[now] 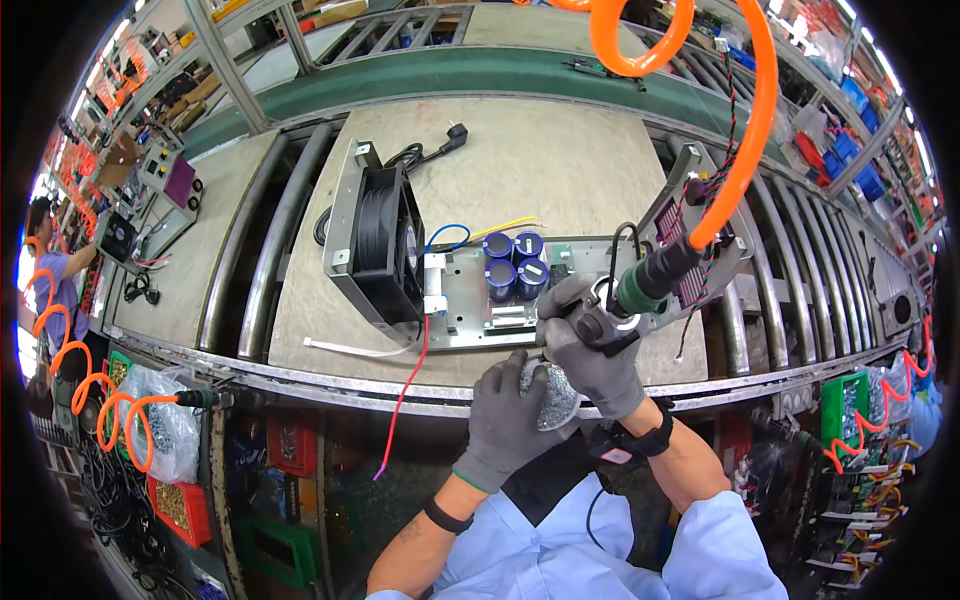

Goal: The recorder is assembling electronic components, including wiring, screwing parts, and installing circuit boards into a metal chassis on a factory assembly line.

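In my gloved right hand is an air screwdriver, its green and black end joined to a thick orange hose. Its tip is hidden behind the hand. My gloved left hand curls round a round dish of small silvery screws, close below the right hand at the bench edge. Beyond both hands lies an open metal chassis. It carries a black fan at its left end, blue capacitors in the middle and a vented end panel on the right.
A wooden board bears the chassis on a roller conveyor. A black power plug lies behind the fan. A red wire hangs over the front rail. Bins of screws stand low left. Another person works far left.
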